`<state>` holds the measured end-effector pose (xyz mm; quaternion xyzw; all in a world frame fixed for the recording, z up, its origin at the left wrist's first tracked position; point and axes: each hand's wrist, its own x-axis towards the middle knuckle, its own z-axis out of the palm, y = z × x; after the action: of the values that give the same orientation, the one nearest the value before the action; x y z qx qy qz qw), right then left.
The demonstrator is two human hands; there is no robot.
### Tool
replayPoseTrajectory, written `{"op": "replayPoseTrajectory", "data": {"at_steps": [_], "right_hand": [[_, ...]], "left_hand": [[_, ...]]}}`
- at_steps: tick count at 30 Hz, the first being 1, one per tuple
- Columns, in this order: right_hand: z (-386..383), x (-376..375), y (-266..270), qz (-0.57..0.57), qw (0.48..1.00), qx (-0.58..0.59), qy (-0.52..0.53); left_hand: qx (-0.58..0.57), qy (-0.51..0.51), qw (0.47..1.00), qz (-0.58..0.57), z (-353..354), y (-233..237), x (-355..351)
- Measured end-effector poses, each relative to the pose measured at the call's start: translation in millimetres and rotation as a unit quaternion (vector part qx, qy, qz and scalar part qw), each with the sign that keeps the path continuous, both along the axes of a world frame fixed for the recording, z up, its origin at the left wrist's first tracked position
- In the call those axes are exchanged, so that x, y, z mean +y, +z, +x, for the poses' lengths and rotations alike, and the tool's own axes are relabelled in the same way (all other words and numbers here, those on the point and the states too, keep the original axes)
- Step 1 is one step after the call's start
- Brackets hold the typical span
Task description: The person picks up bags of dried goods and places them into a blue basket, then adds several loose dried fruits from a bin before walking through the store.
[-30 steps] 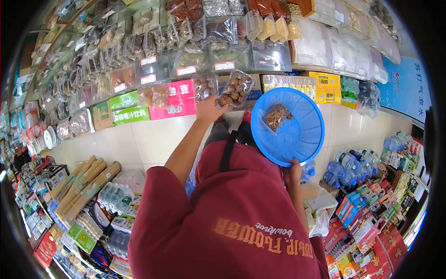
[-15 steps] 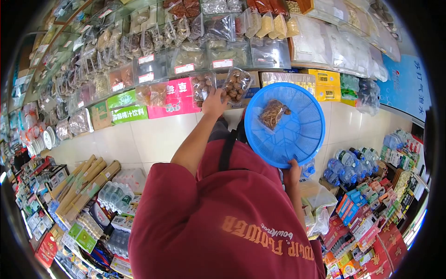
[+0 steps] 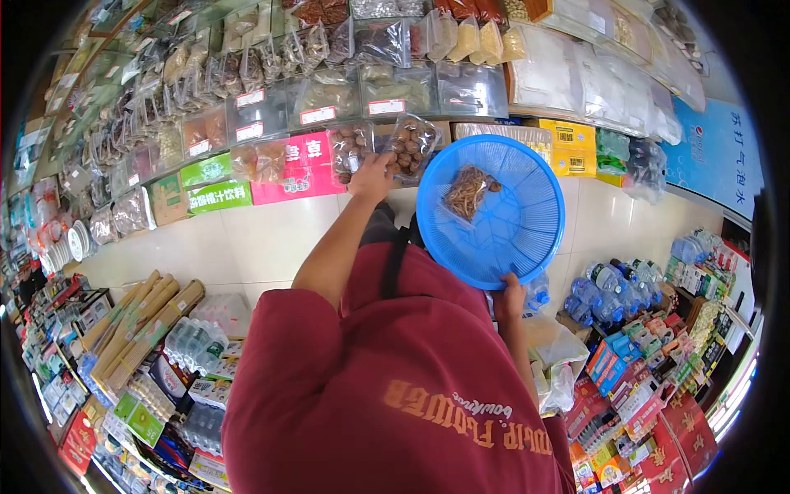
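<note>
My left hand (image 3: pixel 372 177) reaches to the front of the shelf, its fingers closed at the near edge of a clear bag of round brown pieces that look like walnuts (image 3: pixel 411 150). That bag lies tilted, and the fingertips are partly hidden against it. A similar bag (image 3: pixel 351 148) lies just left of it, beside the same hand. Low on the right, my right hand (image 3: pixel 510 298) grips the rim of a blue plastic basket (image 3: pixel 527 239). Inside the basket lies a clear bag of thin brown dried strips (image 3: pixel 469 195).
Glass bins and bagged dried goods (image 3: pixel 321 95) line the shelf ahead. A pink carton (image 3: pixel 304 177) and yellow boxes (image 3: pixel 573 148) stand below. Behind me are cardboard rolls (image 3: pixel 148 329), packed bottles (image 3: pixel 197 344) and blue-capped water bottles (image 3: pixel 609 292). Pale tiled floor (image 3: pixel 276 239) lies between.
The view has shifted slightly, so the shelf and basket appear a little further left and up. Both hands keep nearly the same places on the walnut-like bag and the basket rim.
</note>
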<state>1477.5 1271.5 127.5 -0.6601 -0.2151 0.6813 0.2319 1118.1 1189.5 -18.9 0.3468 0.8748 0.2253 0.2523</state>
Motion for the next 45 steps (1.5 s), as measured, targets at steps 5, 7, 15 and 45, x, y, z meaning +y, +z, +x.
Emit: {"op": "replayPoseTrajectory", "data": {"at_steps": [5,7,15,45], "right_hand": [[-13.1,1.6,10.0,0.037,0.998,-0.029,0.031],[-16.3,4.0,14.9,0.043,0.997,-0.048,0.045],[-25.4,-0.6,2.0,0.085,0.988,-0.042,0.121],[-16.7,7.4,0.7,0.009,1.000,0.027,0.005]], "left_hand": [[0.049,0.094,0.985,0.134,14.6,19.2,3.5],[0.073,0.060,0.969,0.227,21.5,42.3,20.6],[0.101,-0.230,0.934,0.254,62.1,98.3,104.0],[-0.055,0.119,0.920,0.370,14.5,99.9,24.8]]}}
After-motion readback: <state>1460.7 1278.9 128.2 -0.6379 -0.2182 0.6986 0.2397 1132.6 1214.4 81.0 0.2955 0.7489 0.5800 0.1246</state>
